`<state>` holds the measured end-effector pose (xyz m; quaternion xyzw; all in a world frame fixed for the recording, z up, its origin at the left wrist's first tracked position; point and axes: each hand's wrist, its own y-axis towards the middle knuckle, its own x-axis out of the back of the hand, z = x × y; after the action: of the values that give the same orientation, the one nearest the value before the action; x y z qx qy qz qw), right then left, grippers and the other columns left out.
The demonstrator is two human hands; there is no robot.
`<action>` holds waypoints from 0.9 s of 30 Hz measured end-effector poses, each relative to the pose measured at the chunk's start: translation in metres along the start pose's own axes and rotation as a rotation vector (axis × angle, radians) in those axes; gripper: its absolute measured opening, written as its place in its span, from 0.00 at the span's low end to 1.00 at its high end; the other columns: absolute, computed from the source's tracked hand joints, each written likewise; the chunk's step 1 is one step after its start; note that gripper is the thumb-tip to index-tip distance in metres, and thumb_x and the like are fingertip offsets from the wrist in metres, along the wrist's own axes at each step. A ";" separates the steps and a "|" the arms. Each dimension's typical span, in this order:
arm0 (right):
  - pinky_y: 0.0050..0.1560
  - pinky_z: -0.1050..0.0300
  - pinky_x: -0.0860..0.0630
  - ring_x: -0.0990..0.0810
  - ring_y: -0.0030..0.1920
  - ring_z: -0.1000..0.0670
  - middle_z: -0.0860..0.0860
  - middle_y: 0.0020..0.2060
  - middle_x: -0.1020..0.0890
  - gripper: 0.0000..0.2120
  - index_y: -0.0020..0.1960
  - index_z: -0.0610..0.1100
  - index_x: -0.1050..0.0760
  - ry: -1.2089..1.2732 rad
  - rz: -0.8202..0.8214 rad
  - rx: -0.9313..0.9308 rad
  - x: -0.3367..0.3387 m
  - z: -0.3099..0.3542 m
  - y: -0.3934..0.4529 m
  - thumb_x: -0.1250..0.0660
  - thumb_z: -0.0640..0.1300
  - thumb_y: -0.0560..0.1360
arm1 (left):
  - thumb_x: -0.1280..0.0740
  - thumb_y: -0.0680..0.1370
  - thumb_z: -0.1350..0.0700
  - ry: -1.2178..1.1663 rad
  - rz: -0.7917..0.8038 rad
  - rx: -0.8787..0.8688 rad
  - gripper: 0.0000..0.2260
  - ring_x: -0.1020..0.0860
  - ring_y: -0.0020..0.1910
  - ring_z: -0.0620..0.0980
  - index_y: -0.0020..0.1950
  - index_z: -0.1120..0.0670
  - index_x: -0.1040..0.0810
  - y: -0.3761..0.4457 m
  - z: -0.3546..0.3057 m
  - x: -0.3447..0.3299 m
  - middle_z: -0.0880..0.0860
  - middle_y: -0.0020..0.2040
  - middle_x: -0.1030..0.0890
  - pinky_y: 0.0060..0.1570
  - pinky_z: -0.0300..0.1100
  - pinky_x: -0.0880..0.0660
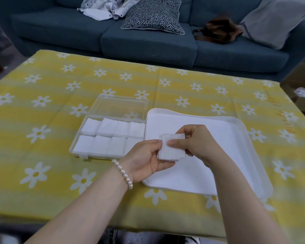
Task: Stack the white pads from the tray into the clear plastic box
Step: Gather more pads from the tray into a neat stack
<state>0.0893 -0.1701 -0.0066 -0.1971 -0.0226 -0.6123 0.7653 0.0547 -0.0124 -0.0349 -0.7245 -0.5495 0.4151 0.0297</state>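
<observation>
A small stack of white pads is held above the left part of the white tray. My left hand grips the stack from below and the left. My right hand pinches it from the right, thumb on top. To the left lies the clear plastic box with its lid folded open behind it. Two rows of white pads fill its compartments; my left hand hides the near right one. The tray is lined with a white cloth.
A yellow tablecloth with white daisies covers the table. A blue sofa stands behind it with a patterned cushion, clothes and a brown bag. A cardboard box sits past the table's right edge.
</observation>
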 end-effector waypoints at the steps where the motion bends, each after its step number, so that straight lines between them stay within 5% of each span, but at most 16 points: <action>1: 0.20 0.67 0.36 0.30 0.20 0.56 0.54 0.20 0.26 0.11 0.33 0.40 0.25 0.001 -0.002 0.004 0.000 0.001 0.000 0.23 0.35 0.64 | 0.47 0.83 0.58 0.003 -0.001 0.000 0.15 0.24 0.61 0.63 0.64 0.63 0.28 0.000 0.000 0.000 0.65 0.61 0.23 0.58 0.53 0.26; 10: 0.20 0.68 0.35 0.28 0.20 0.56 0.51 0.22 0.25 0.10 0.34 0.39 0.25 0.009 -0.013 0.004 -0.001 0.001 -0.003 0.23 0.35 0.64 | 0.48 0.83 0.49 -0.032 0.044 0.009 0.20 0.23 0.61 0.60 0.65 0.59 0.27 0.001 0.001 -0.003 0.62 0.62 0.22 0.57 0.51 0.26; 16: 0.20 0.66 0.36 0.28 0.21 0.56 0.50 0.24 0.25 0.09 0.37 0.39 0.23 -0.036 -0.057 -0.014 -0.002 -0.001 -0.002 0.23 0.39 0.65 | 0.46 0.82 0.61 -0.012 0.047 -0.030 0.15 0.23 0.60 0.61 0.66 0.64 0.29 0.001 0.004 -0.002 0.65 0.61 0.22 0.55 0.50 0.23; 19: 0.21 0.62 0.34 0.26 0.22 0.53 0.50 0.26 0.21 0.10 0.40 0.38 0.22 0.011 -0.043 -0.040 0.004 0.002 -0.004 0.26 0.44 0.69 | 0.47 0.83 0.61 -0.044 0.048 -0.050 0.14 0.22 0.59 0.60 0.65 0.64 0.29 0.002 0.003 -0.002 0.64 0.60 0.21 0.54 0.49 0.22; 27: 0.22 0.62 0.32 0.24 0.24 0.51 0.47 0.30 0.18 0.05 0.40 0.38 0.23 0.117 0.018 -0.110 0.015 0.002 -0.007 0.33 0.37 0.74 | 0.47 0.83 0.60 -0.092 0.015 -0.089 0.13 0.19 0.54 0.58 0.62 0.63 0.27 0.003 0.002 -0.001 0.62 0.57 0.19 0.51 0.49 0.20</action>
<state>0.0867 -0.1848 0.0015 -0.2031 0.0577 -0.6163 0.7586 0.0559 -0.0153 -0.0372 -0.7094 -0.5628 0.4232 -0.0311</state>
